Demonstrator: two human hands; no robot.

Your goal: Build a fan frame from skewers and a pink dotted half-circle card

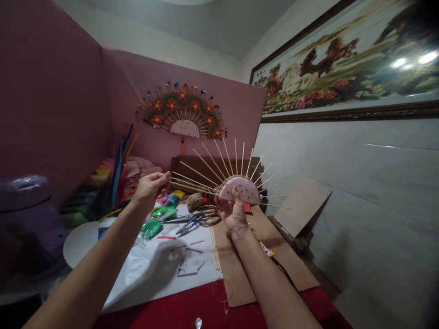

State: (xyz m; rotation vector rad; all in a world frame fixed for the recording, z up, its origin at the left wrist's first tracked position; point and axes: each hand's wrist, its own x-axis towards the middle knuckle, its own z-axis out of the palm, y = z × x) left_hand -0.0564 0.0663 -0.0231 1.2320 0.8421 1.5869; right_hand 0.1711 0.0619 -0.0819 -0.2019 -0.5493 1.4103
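My right hand (pixel 233 214) grips a half-round base (pixel 247 192) covered in white cloth with red dots, its thumb pressed on the front. Thin wooden sticks (pixel 208 159) spread out from the base like fan ribs, held up above the table. At the left side of this fan frame, my left hand (pixel 152 186) is closed, with thumb and forefinger pinching the outer end of a low stick. Some brown twine lies around the sticks near the base. Behind them, a finished fan (pixel 185 112) with orange flowers and pompoms hangs on the pink board.
A ball of twine (pixel 195 202), blue-handled snips (pixel 190 224) and scissors (pixel 210 220) lie past my hands. Green clay packets (pixel 151 228) are on the white sheet (pixel 137 274). Cardboard (pixel 236 288) lies under my right arm; a purple container (pixel 29 219) stands far left.
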